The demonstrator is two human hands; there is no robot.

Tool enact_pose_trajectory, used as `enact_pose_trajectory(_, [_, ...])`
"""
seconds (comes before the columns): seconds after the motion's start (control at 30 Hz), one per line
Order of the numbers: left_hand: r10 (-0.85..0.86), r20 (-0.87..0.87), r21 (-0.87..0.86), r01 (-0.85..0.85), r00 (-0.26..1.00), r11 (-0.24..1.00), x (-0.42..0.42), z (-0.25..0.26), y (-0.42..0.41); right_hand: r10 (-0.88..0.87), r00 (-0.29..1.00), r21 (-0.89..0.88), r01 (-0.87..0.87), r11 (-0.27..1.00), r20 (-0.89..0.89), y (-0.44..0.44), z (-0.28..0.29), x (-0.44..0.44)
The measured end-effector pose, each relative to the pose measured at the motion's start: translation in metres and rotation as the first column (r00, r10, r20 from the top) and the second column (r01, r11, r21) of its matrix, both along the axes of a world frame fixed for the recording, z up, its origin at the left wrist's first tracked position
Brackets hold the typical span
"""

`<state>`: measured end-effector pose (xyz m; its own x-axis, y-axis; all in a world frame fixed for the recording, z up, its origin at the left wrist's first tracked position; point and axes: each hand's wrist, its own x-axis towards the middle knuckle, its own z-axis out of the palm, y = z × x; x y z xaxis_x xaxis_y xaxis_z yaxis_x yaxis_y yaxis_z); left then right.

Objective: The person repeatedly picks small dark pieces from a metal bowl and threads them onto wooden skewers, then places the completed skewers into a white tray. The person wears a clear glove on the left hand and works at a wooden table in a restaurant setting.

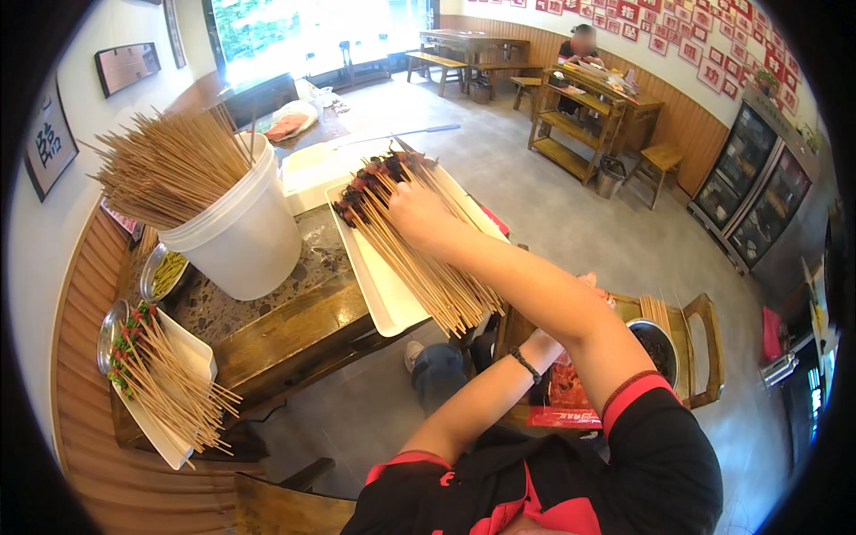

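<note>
My right hand (420, 208) rests with curled fingers on the meat ends of bamboo skewers (428, 271) laid side by side in a white tray (394, 311). Its fingertips are hidden, so I cannot tell whether it grips one. Dark and reddish food pieces (378, 175) are threaded at the far ends of these skewers. Crossing beneath my right arm, my left hand (547, 344) is mostly covered by that forearm, and its fingers do not show. Just below it lies a plastic pack of red meat (568, 386) on a wooden chair (702, 394).
A white bucket (244, 247) packed with bare skewers (174, 167) stands on the stone-topped table (328, 251). Skewers with green and red food fill another tray (204, 354). A metal bowl (672, 348) holds dark food. Farther off, a person (580, 50) sits at a table.
</note>
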<state>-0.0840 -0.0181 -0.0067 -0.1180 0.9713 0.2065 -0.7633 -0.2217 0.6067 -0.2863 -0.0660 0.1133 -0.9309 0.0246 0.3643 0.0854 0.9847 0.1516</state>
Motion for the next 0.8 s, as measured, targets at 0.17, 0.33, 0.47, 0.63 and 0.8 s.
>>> enact_pose_trajectory(0.17, [-0.076, 0.376, -0.034, 0.095, 0.924, 0.995, 0.004, -0.005, 0.011, 0.100, 0.953, -0.166, -0.152, 0.974, -0.285, 0.004, 0.029, 0.045])
enact_pose_trajectory(0.33, [0.118, 0.126, -0.155, -0.098, 0.985, 0.983, -0.014, 0.018, -0.003, -0.009, 0.889, -0.492, -0.245, 0.835, -0.458, 0.049, 0.057, 0.186])
enact_pose_trajectory(0.47, [0.025, 0.178, -0.238, 0.019, 0.984, 0.971, -0.004, 0.042, -0.011, -0.384, 0.868, -0.619, 0.120, 0.777, -0.314, 0.096, 0.035, 0.320])
enact_pose_trajectory(0.63, [-0.083, -0.011, -0.228, 0.078, 0.996, 0.970, 0.008, 0.043, -0.015, -0.436, 0.860, -0.591, 0.213, 0.778, -0.264, 0.098, -0.014, 0.395])
enact_pose_trajectory(0.8, [-0.156, -0.089, -0.195, 0.137, 0.984, 0.971, 0.041, 0.034, -0.011, -0.322, 0.903, -0.423, 0.182, 0.888, -0.286, 0.085, -0.047, 0.399])
